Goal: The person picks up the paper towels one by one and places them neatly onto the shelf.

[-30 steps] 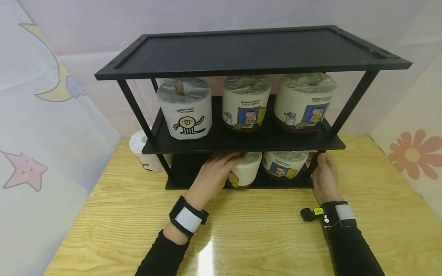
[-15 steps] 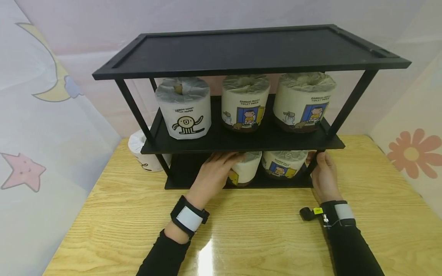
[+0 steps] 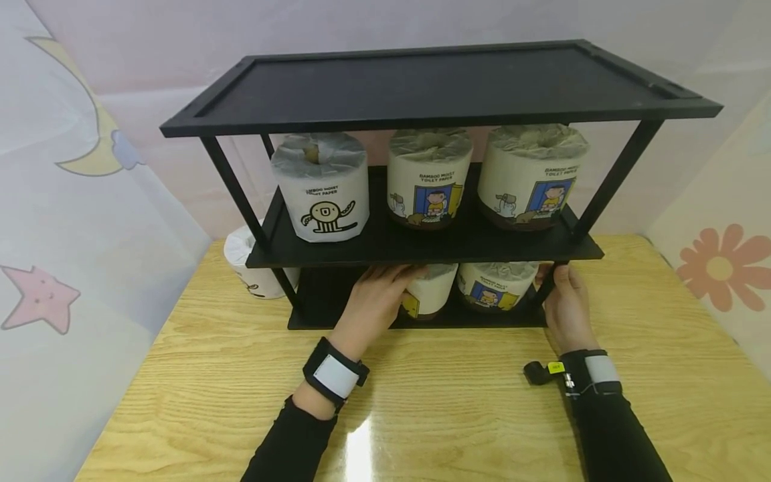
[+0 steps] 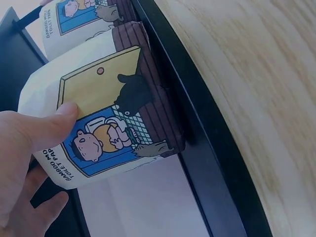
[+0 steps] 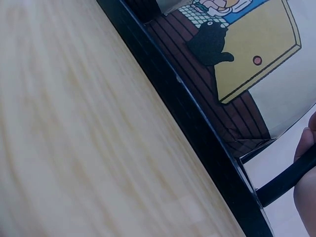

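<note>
A black two-tier rack [image 3: 421, 251] holds wrapped toilet paper rolls. On its lower shelf my left hand [image 3: 373, 298] grips a toilet paper roll [image 3: 430, 294]. In the left wrist view the thumb presses that roll's [image 4: 103, 94] printed wrapper, with other fingers partly hidden behind it. To its right stands a second roll [image 3: 495, 288], showing a boy and a yellow door. My right hand [image 3: 566, 308] holds the rack's right front post [image 3: 546, 284]; in the right wrist view only the edge of that hand [image 5: 306, 197] shows, at the post [image 5: 284, 180].
Three rolls, one white [image 3: 331, 194] and two cream-coloured [image 3: 429, 187], stand on the middle shelf under the rack's top panel [image 3: 421, 84]. Another white roll [image 3: 259, 268] stands on the wooden table [image 3: 241, 375], left of the rack. A printed backdrop [image 3: 138, 60] rises behind.
The roll in my left hand has slid slightly back from the shelf's front edge, the left hand and wrist shifting a little with it. My right hand keeps its place on the post.
</note>
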Tool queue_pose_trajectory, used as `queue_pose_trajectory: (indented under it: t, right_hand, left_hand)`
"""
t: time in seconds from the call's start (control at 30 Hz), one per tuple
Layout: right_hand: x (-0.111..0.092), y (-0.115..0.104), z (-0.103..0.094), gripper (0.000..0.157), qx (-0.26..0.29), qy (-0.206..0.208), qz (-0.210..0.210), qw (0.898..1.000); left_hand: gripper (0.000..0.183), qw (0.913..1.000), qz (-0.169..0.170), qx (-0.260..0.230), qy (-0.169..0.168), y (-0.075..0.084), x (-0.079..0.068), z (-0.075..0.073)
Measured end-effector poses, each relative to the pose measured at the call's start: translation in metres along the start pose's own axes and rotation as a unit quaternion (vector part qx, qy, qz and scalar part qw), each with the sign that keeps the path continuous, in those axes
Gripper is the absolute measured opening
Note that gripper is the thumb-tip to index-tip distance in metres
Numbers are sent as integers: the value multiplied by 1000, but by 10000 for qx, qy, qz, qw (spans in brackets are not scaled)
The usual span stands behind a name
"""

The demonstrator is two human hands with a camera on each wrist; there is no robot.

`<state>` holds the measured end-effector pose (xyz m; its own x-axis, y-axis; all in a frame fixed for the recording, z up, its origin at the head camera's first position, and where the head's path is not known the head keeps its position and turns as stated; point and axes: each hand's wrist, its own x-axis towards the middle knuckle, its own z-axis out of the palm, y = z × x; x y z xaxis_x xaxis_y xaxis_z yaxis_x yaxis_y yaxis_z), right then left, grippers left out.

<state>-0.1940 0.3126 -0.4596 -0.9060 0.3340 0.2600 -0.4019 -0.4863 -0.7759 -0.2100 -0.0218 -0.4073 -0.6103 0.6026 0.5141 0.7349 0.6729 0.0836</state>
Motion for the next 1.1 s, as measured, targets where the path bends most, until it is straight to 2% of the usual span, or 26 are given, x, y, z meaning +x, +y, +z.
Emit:
queue_pose_trajectory:
  t: [0.47,0.6,0.8,1.0,1.1]
  right_hand:
    - [-1,-2,-2,23,-61,-16,7,10000]
    - [-1,-1,-2,22,-22,-23,-18,10000]
    - [1,5,0,24,113,-216,-230,9994]
    - [0,4,1,23,88,-197,-247,9995]
    - [0,3,0,22,141,-97,-228,9996]
  left_hand:
    - [51,9991,70,403,109,-2,4,7]
    - [54,9994,140,326,12,-5,3,7]
    - [69,9977,131,581,-314,-13,-4,5]
    - [63,9987,81,475,-189,-16,-3,5]
    - [60,9988,62,430,-244,-15,-1,5]
